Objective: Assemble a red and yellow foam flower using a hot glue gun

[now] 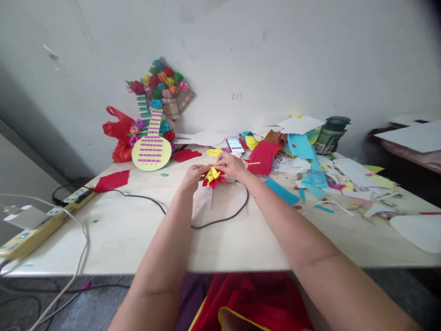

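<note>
A small paper flower [212, 174], yellow in the middle with red petals below, is held up over the table between my two hands. My left hand [195, 176] pinches its left side. The fingers of my right hand [230, 165] are closed on its upper right edge. A thin pale stick [254, 163] juts out to the right behind my right hand; I cannot tell whether the hand holds it. Under the flower, a faint whitish strip [211, 200] points down toward the table. My fingertips partly hide the petals.
A black cable [220, 221] loops across the table [241, 253] below my hands. Behind stand a yellow paper lute [151, 154], flower decorations and a red bag [119, 133]. A phone [235, 145], paper scraps and a green bottle [332, 135] lie rightward; a power strip [44, 223] lies left.
</note>
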A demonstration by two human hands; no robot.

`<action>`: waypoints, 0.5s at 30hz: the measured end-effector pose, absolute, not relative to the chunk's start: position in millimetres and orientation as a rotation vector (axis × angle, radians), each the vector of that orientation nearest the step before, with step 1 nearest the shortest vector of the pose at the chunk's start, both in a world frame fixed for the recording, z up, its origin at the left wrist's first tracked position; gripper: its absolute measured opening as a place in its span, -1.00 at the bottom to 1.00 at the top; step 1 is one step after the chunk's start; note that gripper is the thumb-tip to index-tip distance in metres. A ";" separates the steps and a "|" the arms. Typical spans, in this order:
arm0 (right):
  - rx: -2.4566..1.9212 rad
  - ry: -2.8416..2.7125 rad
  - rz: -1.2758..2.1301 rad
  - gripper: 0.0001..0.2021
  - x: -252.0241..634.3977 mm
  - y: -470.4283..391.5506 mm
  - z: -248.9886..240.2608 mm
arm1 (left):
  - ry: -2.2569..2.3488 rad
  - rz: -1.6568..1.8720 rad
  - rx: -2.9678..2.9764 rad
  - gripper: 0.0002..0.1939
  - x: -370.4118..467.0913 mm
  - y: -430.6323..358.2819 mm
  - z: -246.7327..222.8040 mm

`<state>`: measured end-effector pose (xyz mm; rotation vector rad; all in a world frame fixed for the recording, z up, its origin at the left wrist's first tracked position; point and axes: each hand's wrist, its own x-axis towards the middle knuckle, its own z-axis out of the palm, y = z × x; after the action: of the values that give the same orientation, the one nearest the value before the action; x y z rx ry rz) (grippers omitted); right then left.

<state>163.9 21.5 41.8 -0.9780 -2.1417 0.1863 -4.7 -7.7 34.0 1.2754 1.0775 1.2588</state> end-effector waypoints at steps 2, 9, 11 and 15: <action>-0.969 -2.162 0.211 -0.85 164.4 24.5 40.6 | 1.074 1.264 1.305 -0.62 -5.1 -7.4 34.5; -0.908 -2.246 0.333 -0.83 170.4 26.3 46.8 | 1.008 1.239 1.383 -0.63 -2.6 -12.6 39.2; -0.907 -2.267 0.365 -0.80 172.3 24.3 50.1 | 0.987 1.232 1.394 -0.64 -2.0 -15.0 40.4; -0.898 -2.296 0.399 -0.80 173.5 22.4 52.8 | 0.977 1.238 1.473 -0.70 -3.5 -15.1 39.3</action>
<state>173.5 22.4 52.8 -0.8981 -2.2955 0.3989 -3.5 -15.1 39.3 1.4732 0.9770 1.2378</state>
